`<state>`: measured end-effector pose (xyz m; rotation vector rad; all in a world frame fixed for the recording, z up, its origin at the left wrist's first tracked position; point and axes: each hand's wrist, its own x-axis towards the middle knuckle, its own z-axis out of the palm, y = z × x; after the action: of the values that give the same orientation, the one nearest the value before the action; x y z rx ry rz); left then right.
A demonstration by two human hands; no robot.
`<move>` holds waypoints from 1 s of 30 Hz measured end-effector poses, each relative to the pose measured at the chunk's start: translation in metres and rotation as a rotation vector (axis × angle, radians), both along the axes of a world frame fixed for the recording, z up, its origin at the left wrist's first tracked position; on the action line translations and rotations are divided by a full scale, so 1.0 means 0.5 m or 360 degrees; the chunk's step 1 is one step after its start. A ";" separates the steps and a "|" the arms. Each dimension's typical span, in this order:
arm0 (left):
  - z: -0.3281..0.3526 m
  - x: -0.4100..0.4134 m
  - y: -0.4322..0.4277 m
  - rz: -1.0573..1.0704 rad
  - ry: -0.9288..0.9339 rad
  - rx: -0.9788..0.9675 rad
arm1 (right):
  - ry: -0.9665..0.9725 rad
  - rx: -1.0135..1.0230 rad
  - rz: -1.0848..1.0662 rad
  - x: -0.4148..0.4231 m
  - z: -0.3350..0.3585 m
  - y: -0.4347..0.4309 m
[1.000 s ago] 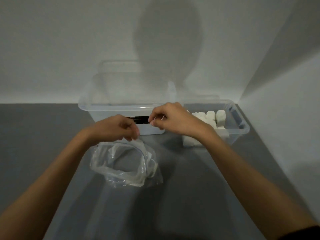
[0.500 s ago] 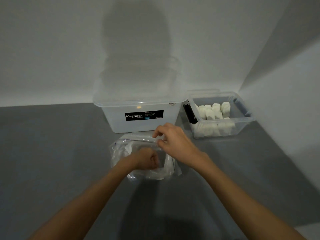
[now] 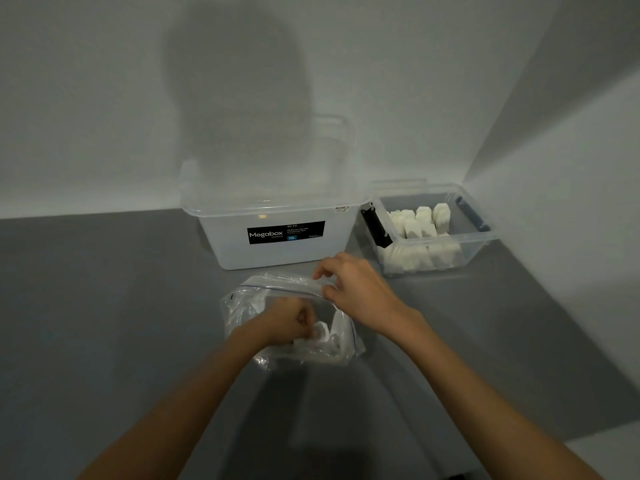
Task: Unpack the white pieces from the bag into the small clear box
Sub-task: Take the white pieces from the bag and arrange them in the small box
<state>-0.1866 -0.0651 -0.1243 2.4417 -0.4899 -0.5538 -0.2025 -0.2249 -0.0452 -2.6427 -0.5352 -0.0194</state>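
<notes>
A person's left hand [image 3: 285, 323] reaches into a clear zip bag [image 3: 242, 308] at the centre of the frame. Its fingers [image 3: 303, 317] are curled around what appears to be one of the white pieces [image 3: 320, 334] at the bag's bottom, though the plastic film partly hides the grip. The right hand [image 3: 360, 292] pinches the bag's upper rim between thumb and fingers [image 3: 322, 270], holding the mouth open. The bag lies slumped on the grey table [image 3: 104, 306], just in front of a large frosted bin [image 3: 277, 251]. The small clear box [image 3: 483, 237], at right of centre beside the bin, already holds rows of pieces, with room left at its right end. The pieces look light, blocky and firm enough to be taken by their flat sides, probably one or two at a time. The bag is the awkward part. Thin, limp and likely slippery, it gives no support of its own. It is best held at the stiffer zip strip, where a pinch should stop the mouth collapsing over the working hand.
</notes>
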 end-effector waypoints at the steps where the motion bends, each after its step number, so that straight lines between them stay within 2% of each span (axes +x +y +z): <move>1: 0.011 -0.003 0.007 0.0062 -0.0011 -0.0078 | -0.0015 0.0044 -0.0022 0.000 0.001 -0.001; 8: 0.112 -0.061 0.050 0.0398 0.0068 -0.0818 | -0.0137 0.0647 -0.0134 -0.026 0.045 0.012; 14: 0.125 -0.071 0.053 0.0573 0.0226 -0.1314 | 0.0117 0.0482 -0.0074 -0.039 0.038 0.018; 20: 0.120 -0.072 0.041 0.0562 0.0230 -0.1590 | 0.0211 0.0615 -0.0246 -0.028 0.032 0.002; 22: 0.121 -0.072 0.040 0.0548 0.0266 -0.1592 | 0.0271 0.0635 -0.0224 -0.023 0.029 -0.004; 27: 0.131 -0.057 0.087 0.0299 0.0492 -0.1158 | 0.0256 0.0653 -0.0256 -0.018 0.027 -0.022; 30: 0.129 -0.050 0.133 0.0124 0.0683 -0.1062 | 0.0235 0.0635 -0.0258 -0.021 0.020 -0.027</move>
<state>-0.2117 0.0013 -0.0597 1.6449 -0.3260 -0.7197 -0.2130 -0.2383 -0.0350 -2.2674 -0.2365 0.0179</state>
